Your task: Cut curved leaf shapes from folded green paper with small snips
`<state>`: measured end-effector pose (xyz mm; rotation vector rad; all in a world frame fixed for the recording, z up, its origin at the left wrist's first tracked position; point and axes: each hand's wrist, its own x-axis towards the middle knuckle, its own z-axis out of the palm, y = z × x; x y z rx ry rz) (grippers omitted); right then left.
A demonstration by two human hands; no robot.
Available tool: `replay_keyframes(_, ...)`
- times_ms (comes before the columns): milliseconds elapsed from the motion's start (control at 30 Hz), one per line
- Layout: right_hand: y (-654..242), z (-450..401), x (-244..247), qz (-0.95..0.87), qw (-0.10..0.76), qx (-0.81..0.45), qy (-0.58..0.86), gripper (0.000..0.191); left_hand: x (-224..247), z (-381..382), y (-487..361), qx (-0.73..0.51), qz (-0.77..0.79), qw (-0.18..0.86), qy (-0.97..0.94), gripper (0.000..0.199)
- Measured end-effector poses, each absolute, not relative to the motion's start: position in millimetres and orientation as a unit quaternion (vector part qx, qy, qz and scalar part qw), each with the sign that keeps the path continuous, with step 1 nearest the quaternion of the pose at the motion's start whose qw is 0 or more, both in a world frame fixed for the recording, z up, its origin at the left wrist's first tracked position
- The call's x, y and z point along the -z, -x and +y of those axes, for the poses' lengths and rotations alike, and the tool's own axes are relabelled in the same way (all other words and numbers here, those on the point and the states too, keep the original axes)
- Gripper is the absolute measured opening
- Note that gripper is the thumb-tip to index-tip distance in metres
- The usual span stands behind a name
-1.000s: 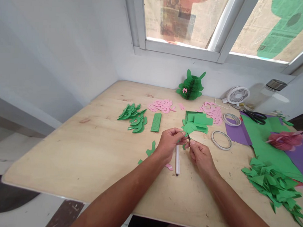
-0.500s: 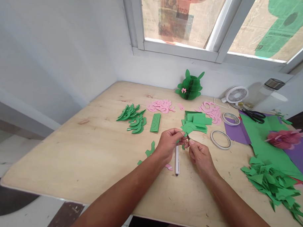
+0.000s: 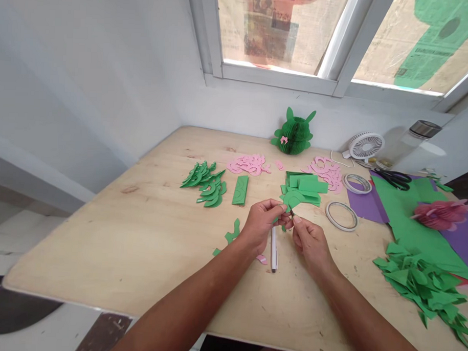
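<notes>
My left hand (image 3: 263,222) pinches a small green paper piece, mostly hidden by the fingers, above the middle of the table. Close on its right, my right hand (image 3: 307,238) is closed on a small dark-tipped tool (image 3: 291,212) that meets the paper; the fingers cover most of the tool. Just beyond both hands lies a stack of green paper (image 3: 306,185). A white pen (image 3: 274,251) rests on the table below the hands. Green cut-outs (image 3: 232,232) and a pink scrap (image 3: 262,259) lie beside my left wrist.
Farther back are pink cut-outs (image 3: 249,164), green cut-outs (image 3: 210,187), a green folded strip (image 3: 240,190) and a green honeycomb figure (image 3: 295,135). On the right sit tape rolls (image 3: 341,216), black scissors (image 3: 395,178), a fan (image 3: 365,146), a bottle (image 3: 411,143) and green scraps (image 3: 422,284).
Both hands hold nearly the same pose; the dark tool tip and my right fingers have shifted very slightly.
</notes>
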<state>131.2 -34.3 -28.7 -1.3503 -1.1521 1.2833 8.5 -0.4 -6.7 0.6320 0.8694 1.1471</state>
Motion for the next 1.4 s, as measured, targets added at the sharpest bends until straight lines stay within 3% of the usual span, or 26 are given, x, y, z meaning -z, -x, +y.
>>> replay_keyframes(667, -132.5, -36.0, 27.2, -0.482, 0.443, -0.519, 0.549, 0.044, 5.7, 2.8, -4.7, -0.532, 0.41, 0.671, -0.315, 0.018)
replay_keyframes(1400, -133.2, -34.9, 27.7, -0.488, 0.445, -0.521, 0.54, 0.044, 8.8, 1.3, -5.4, -0.524, 0.395, 0.698, -0.287, 0.021)
